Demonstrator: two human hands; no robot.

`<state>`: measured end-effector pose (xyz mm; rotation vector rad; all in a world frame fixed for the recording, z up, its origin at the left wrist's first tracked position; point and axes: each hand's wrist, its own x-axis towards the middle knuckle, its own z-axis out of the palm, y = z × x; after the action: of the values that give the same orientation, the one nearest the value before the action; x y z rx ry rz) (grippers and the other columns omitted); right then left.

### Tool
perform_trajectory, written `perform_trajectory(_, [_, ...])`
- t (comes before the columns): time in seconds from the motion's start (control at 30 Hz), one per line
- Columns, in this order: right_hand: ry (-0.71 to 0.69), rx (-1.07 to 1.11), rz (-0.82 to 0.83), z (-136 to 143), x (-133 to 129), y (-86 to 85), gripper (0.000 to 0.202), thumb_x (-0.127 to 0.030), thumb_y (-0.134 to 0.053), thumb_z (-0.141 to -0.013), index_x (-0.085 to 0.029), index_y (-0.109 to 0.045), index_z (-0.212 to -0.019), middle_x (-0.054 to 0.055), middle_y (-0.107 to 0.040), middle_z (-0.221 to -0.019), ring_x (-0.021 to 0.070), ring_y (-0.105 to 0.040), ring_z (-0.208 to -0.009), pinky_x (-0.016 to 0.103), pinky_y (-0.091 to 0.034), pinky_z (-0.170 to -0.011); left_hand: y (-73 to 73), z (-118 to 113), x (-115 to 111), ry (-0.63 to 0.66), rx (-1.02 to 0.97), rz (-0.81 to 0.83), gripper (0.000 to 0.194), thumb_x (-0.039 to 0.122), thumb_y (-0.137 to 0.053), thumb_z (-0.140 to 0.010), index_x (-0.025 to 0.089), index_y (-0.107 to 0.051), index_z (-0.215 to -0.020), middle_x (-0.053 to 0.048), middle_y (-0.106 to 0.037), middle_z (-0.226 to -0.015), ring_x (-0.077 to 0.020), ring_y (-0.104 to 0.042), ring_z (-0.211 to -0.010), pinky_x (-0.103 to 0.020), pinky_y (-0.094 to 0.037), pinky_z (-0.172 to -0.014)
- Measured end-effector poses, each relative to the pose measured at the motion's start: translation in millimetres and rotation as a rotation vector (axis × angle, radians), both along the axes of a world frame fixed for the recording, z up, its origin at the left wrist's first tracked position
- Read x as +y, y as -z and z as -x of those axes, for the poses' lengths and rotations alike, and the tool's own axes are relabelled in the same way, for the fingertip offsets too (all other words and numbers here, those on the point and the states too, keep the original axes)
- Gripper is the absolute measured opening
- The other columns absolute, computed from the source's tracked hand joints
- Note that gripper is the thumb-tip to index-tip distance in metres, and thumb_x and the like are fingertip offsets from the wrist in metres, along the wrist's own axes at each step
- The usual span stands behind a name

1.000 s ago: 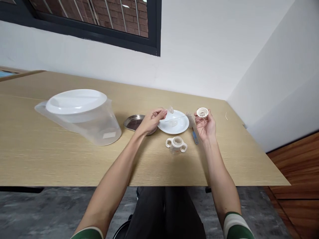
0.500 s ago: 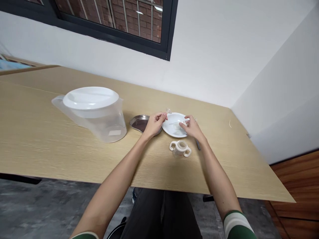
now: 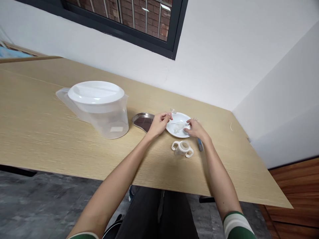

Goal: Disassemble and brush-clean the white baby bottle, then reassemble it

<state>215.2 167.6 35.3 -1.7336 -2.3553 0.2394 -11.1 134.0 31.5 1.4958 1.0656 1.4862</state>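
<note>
My left hand (image 3: 160, 123) is closed in a pinch beside the left rim of a white plate (image 3: 171, 131). A small crumpled piece of clear plastic (image 3: 172, 111) shows at its fingertips. Over the plate's right side, my right hand (image 3: 195, 128) has its thumb and fingers curled towards each other; what they hold, if anything, I cannot make out. A thin line (image 3: 178, 123) runs across the plate between the hands. Below it lies crumpled clear, whitish plastic (image 3: 178, 127). Nearer me stands a small clear cup with two white handles (image 3: 183, 148).
A kidney-shaped metal tray (image 3: 142, 121) lies partly behind my left hand. Left of it stands a large translucent pitcher with a white lid (image 3: 97, 92). A blue-grey handled tool (image 3: 200, 144) lies by my right wrist. A thin white strip (image 3: 231, 126) lies at far right.
My right hand has moved slightly right relative to the plate, uncovering more crumpled plastic. The white bit at its fingertips no longer shows. My left hand keeps its pinch. The view has shifted slightly.
</note>
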Motion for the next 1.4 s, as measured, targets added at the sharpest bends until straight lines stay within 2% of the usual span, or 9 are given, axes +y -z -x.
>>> perform_trajectory(0.1, [0.029, -0.130, 0.070, 7, 3, -5.8, 0.056, -0.039, -0.065, -0.081, -0.017, -0.055, -0.132, 0.014, -0.066, -0.119, 0.0337, -0.050, -0.122, 0.053, -0.031, -0.105, 0.2, 1, 0, -0.008, 0.002, -0.001, 0.043, 0.055, -0.054, -0.087, 0.016, -0.062, -0.071, 0.004, -0.039, -0.057, -0.0085, -0.034, -0.053, -0.024, -0.024, -0.054])
perform_trajectory(0.23, [0.070, -0.147, 0.119, 11, 5, -14.3, 0.058, -0.040, -0.071, -0.078, -0.019, -0.056, -0.130, 0.014, -0.066, -0.121, 0.0349, -0.051, -0.123, 0.054, -0.031, -0.105, 1.8, 0, -1, -0.020, 0.036, 0.016, 0.042, 0.053, -0.052, -0.089, 0.016, -0.063, -0.074, 0.004, -0.040, -0.057, -0.0086, -0.035, -0.054, -0.024, -0.024, -0.054])
perform_trajectory(0.33, [0.050, 0.157, 0.007, 12, 1, -27.2, 0.042, -0.038, -0.065, -0.084, -0.018, -0.061, -0.120, 0.012, -0.068, -0.117, 0.0283, -0.058, -0.116, 0.046, -0.038, -0.103, 3.4, -3, -3, -0.027, 0.106, 0.010, 0.044, 0.053, -0.050, -0.090, 0.015, -0.065, -0.074, 0.003, -0.044, -0.058, -0.0095, -0.038, -0.057, -0.024, -0.027, -0.055])
perform_trajectory(0.43, [-0.137, 0.568, 0.051, 17, -8, -43.6, 0.042, -0.046, -0.053, -0.093, -0.016, -0.059, -0.122, 0.009, -0.070, -0.101, 0.0201, -0.065, -0.094, 0.034, -0.049, -0.086, 5.1, -9, -6, 0.006, 0.223, -0.011, 0.045, 0.052, -0.051, -0.090, 0.013, -0.068, -0.076, 0.003, -0.050, -0.059, -0.0095, -0.038, -0.057, -0.023, -0.029, -0.058])
perform_trajectory(0.53, [-0.244, 0.603, 0.164, 24, -15, -54.5, 0.053, -0.057, -0.058, -0.089, -0.016, -0.061, -0.121, 0.005, -0.068, -0.084, 0.0168, -0.062, -0.073, 0.030, -0.049, -0.069, 6.8, -14, -9, 0.058, 0.288, -0.037, 0.044, 0.050, -0.051, -0.091, 0.013, -0.071, -0.080, 0.003, -0.052, -0.060, -0.0087, -0.037, -0.056, -0.023, -0.029, -0.058])
perform_trajectory(0.67, [-0.246, 0.511, 0.155, 29, -17, -55.1, 0.044, -0.057, -0.067, -0.083, -0.017, -0.067, -0.104, 0.003, -0.066, -0.079, 0.0140, -0.059, -0.067, 0.026, -0.046, -0.063, 8.1, -16, -10, 0.089, 0.295, -0.078, 0.043, 0.047, -0.050, -0.092, 0.012, -0.072, -0.081, 0.003, -0.051, -0.059, -0.0079, -0.037, -0.056, -0.022, -0.029, -0.058])
perform_trajectory(1.0, [-0.356, 0.705, 0.426, 16, -25, -54.9, 0.048, -0.054, -0.078, -0.075, -0.018, -0.063, -0.102, 0.001, -0.065, -0.079, 0.0124, -0.058, -0.068, 0.025, -0.046, -0.062, 9.1, -19, -13, 0.130, 0.251, -0.133, 0.041, 0.049, -0.054, -0.091, 0.015, -0.076, -0.085, 0.002, -0.060, -0.060, -0.0092, -0.045, -0.057, -0.021, -0.035, -0.058])
perform_trajectory(1.23, [-0.225, 0.614, 0.175, 1, -30, -60.6, 0.042, -0.057, -0.069, -0.081, -0.018, -0.063, -0.097, 0.002, -0.062, -0.078, 0.0143, -0.057, -0.068, 0.026, -0.043, -0.060, 7.6, -18, -13, -0.092, 0.281, -0.192, 0.034, 0.047, -0.054, -0.092, 0.020, -0.073, -0.102, -0.005, -0.075, -0.105, -0.0170, -0.062, -0.088, -0.028, -0.048, -0.082])
perform_trajectory(1.4, [-0.070, 0.385, -0.001, -16, -27, -59.3, 0.035, -0.053, -0.065, -0.083, -0.019, -0.062, -0.089, 0.001, -0.063, -0.077, 0.0147, -0.056, -0.067, 0.027, -0.042, -0.061, 6.8, -14, -10, -0.168, 0.254, -0.119, 0.035, 0.045, -0.047, -0.095, 0.019, -0.071, -0.094, -0.004, -0.075, -0.092, -0.0168, -0.063, -0.081, -0.030, -0.048, -0.081])
